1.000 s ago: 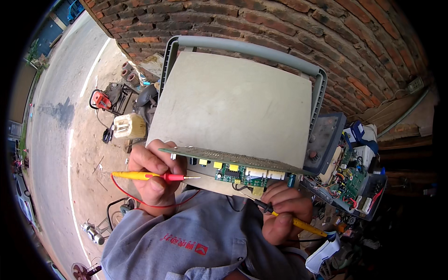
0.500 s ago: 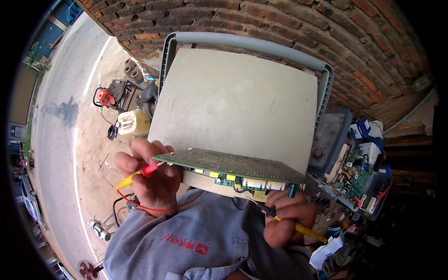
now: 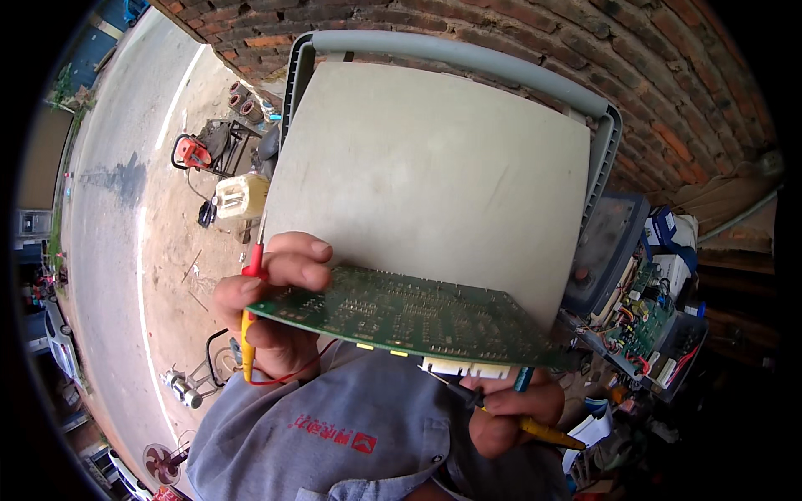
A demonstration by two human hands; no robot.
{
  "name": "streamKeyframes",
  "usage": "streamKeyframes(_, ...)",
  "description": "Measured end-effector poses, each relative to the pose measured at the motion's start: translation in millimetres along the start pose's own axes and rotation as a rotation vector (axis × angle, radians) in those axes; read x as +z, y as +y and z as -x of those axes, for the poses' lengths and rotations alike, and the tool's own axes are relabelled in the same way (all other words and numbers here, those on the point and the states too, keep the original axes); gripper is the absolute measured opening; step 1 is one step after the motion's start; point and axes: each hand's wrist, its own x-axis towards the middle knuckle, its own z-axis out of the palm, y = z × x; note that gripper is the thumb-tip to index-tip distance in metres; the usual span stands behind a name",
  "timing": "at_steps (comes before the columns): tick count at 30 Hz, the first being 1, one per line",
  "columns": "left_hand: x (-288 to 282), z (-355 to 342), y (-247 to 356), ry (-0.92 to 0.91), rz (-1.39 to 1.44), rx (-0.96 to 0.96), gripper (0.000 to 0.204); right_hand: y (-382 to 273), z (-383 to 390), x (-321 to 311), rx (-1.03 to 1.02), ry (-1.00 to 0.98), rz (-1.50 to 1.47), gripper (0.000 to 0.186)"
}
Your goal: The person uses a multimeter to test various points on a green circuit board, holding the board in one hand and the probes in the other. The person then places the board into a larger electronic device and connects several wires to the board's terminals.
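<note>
My left hand (image 3: 271, 280) grips the left end of a green circuit board (image 3: 401, 313), with a red-and-yellow probe (image 3: 248, 342) held upright beside it, tip upward. The board's solder side faces up; a white connector (image 3: 464, 370) shows under its near edge. My right hand (image 3: 522, 409) is closed on a black-and-yellow probe (image 3: 551, 432) below the board's right end, its thin tip near the connector; whether these fingers also touch the board is unclear. A red lead runs from the left probe. Behind the board lies a pale flat plastic surface (image 3: 426, 159) with a grey handle frame (image 3: 468, 58).
An opened device with boards and wires (image 3: 643, 326) lies at right, by a brick wall (image 3: 660, 75). On the dirt at left are a yellowish jerrycan (image 3: 238, 196), a red machine (image 3: 192, 152), cylinders (image 3: 246, 104) and a fan (image 3: 159, 463). A road (image 3: 113, 250) runs beside them.
The board has tilted so more solder side shows and moved slightly down. My left hand has swung the red probe from horizontal to upright and taken hold further over the board's edge.
</note>
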Motion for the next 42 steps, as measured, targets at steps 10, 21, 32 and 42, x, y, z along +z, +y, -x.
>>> streamKeyframes(10, -8.0, -3.6, -3.5, -0.093, 0.269, 0.066, 0.014, -3.5, -2.3, 6.3, -0.038, 0.075, 0.033, 0.023)
streamKeyframes(21, -9.7, -4.8, -9.4, -0.194, 0.389, 0.209, 0.007, 0.2, -7.7, 6.4, -0.089, 0.018, -0.02, 0.016)
streamKeyframes(32, -12.1, -6.8, -12.7, -0.228, 0.404, 0.244, 0.008, 1.5, -1.3, 15.7, -0.101, 0.135, -0.078, 0.018)
streamKeyframes(42, -13.1, -7.7, -10.4, -0.239, 0.348, 0.205, 0.007, 6.1, -4.7, 20.0, -0.164, 0.211, -0.044, 0.027)
